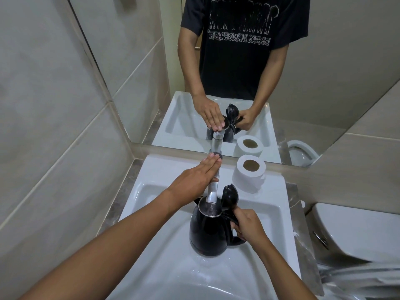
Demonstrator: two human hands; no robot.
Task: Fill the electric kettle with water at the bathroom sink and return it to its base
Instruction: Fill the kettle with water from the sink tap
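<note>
A black electric kettle stands upright in the white sink, its lid flipped up. Its steel-rimmed mouth sits directly under the chrome tap spout. My right hand grips the kettle's handle on the right side. My left hand lies flat, fingers together, on top of the tap, fingertips at its dark round knob. Whether water is running I cannot tell.
A toilet paper roll stands on the sink's back right ledge. A mirror rises behind the tap and reflects the person and kettle. A white toilet cistern is close on the right. Tiled wall closes the left.
</note>
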